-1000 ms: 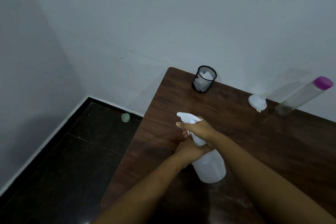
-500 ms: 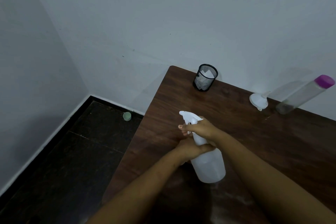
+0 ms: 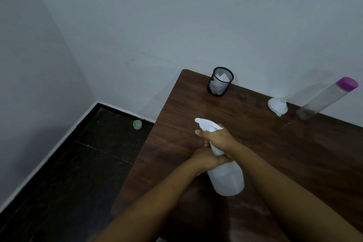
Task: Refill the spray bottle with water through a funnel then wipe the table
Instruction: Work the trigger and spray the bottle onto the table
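Note:
A white translucent spray bottle (image 3: pixel 225 179) stands upright on the dark wooden table (image 3: pixel 275 153). My right hand (image 3: pixel 218 137) grips its white trigger head from above. My left hand (image 3: pixel 206 158) grips the bottle's neck just below. At the table's back edge a white funnel (image 3: pixel 277 105) lies on its side. Beside it on the right, a clear water bottle (image 3: pixel 324 98) with a purple cap leans against the wall.
A black mesh cup (image 3: pixel 220 81) holding white paper stands at the table's back left corner. The table's left edge drops to a dark tiled floor, where a small green cap (image 3: pixel 137 124) lies near the wall.
Both hands keep their hold on the spray bottle. My right hand has shifted slightly on the trigger head; the bottle stays in place.

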The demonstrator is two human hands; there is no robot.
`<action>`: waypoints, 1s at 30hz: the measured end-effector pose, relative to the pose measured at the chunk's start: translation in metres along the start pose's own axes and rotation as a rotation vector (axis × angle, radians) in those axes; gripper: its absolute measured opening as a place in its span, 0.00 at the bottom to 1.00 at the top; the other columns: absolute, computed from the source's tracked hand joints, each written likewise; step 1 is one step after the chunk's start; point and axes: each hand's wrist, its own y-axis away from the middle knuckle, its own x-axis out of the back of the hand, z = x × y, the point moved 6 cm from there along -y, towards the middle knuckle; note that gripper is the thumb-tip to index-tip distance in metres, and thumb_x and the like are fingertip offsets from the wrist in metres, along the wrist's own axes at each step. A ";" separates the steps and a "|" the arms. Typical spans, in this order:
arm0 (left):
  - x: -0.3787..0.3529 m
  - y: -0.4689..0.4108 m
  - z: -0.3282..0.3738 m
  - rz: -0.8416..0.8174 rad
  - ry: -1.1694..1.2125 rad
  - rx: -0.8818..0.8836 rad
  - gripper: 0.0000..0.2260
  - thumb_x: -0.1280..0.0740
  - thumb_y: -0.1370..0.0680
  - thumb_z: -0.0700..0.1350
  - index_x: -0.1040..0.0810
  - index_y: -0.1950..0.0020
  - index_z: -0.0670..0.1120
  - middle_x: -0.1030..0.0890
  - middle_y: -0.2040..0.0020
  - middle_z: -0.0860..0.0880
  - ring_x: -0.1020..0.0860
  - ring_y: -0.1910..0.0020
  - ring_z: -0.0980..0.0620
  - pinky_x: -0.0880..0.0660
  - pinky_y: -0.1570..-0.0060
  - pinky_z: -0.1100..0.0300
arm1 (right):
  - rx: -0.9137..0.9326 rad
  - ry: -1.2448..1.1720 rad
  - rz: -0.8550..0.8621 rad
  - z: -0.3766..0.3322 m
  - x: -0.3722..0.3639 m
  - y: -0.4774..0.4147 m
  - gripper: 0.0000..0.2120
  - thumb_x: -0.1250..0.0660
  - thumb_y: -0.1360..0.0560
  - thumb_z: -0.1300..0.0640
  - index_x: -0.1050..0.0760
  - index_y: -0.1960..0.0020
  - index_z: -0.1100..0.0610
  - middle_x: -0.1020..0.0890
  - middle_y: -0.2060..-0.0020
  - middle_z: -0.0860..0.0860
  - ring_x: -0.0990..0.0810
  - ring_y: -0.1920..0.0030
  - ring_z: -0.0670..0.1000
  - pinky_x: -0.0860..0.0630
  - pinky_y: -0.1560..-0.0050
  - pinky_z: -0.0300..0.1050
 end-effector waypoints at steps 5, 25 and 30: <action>0.005 0.004 0.016 0.115 -0.229 -0.084 0.32 0.36 0.28 0.66 0.31 0.33 0.45 0.25 0.36 0.44 0.25 0.38 0.46 0.29 0.41 0.54 | 0.211 -0.015 -0.043 -0.019 0.011 0.011 0.13 0.29 0.28 0.46 0.19 0.54 0.56 0.18 0.70 0.50 0.18 0.65 0.45 0.23 0.60 0.38; 0.090 0.014 -0.012 0.201 0.233 -0.135 0.38 0.40 0.29 0.24 0.39 0.26 0.56 0.35 0.27 0.48 0.35 0.29 0.46 0.25 0.58 0.62 | 0.457 -0.277 0.372 -0.055 0.029 0.043 0.06 0.30 0.25 0.54 0.20 0.54 0.56 0.18 0.66 0.50 0.19 0.68 0.47 0.21 0.62 0.47; 0.091 0.014 -0.020 0.229 0.246 -0.127 0.36 0.41 0.29 0.24 0.37 0.27 0.53 0.34 0.28 0.46 0.34 0.30 0.45 0.24 0.51 0.58 | 0.477 -0.447 0.485 -0.071 0.053 0.041 0.06 0.31 0.26 0.49 0.21 0.61 0.47 0.17 0.68 0.47 0.17 0.66 0.49 0.20 0.63 0.45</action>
